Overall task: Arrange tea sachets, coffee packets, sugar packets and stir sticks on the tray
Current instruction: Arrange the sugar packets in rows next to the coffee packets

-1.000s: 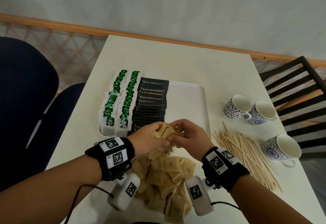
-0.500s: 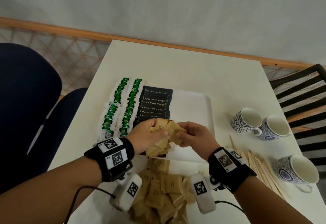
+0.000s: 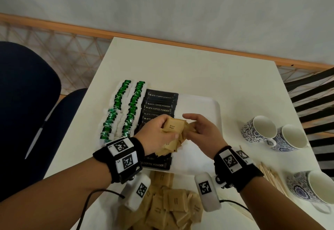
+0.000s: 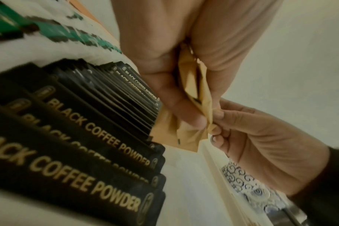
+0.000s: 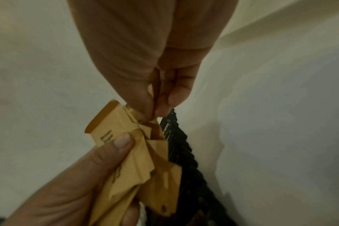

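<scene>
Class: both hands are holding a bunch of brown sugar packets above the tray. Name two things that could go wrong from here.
1. The left hand holds a loose fan of brown sugar packets; as the right hand pinches one out, others may slip onto the black coffee packets and disturb that row.
2. The pinch sits on a packet corner, so it could crumple or tear.
</scene>
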Available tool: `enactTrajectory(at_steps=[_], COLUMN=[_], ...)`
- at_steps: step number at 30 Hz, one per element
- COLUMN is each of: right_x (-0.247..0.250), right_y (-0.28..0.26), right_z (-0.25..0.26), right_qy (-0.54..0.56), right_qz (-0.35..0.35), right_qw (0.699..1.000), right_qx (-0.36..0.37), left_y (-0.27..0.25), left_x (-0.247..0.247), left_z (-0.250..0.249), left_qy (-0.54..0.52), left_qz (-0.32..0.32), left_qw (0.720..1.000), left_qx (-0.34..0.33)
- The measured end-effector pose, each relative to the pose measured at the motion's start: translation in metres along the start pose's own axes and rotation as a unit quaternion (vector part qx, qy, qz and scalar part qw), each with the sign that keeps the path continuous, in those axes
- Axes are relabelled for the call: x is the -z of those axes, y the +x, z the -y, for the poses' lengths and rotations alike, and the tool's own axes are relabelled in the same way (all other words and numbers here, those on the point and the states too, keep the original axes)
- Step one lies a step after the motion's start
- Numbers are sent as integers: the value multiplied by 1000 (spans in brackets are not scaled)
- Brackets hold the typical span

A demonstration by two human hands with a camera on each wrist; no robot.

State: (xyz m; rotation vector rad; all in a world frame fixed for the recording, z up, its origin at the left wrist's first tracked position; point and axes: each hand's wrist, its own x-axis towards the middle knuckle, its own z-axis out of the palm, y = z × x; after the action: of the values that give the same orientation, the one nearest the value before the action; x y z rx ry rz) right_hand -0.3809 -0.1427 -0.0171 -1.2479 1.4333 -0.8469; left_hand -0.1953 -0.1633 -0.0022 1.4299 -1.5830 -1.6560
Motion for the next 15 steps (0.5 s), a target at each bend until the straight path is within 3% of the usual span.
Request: enactTrajectory(at_steps=[3,7,11,15], right_x=[-2,-2,12,26], right_y=[4,11,39,73], right_z=[3,-2,-12,-19], right_qy=[84,100,16,-108], right_qz=[-25,-11,-90,-98], right_qw=[996,993,993,986], right_qx=[-22,-66,-71,-82], left_y=[6,12,18,25], left_x=[0,0,8,18], left_z=[-4,-3,1,-1], left_qy=[-41,-84,-122,-197], left_qz=[-29,-43,-54,-58], left_qw=[999,995,990,974], left_qx=[7,16,38,98])
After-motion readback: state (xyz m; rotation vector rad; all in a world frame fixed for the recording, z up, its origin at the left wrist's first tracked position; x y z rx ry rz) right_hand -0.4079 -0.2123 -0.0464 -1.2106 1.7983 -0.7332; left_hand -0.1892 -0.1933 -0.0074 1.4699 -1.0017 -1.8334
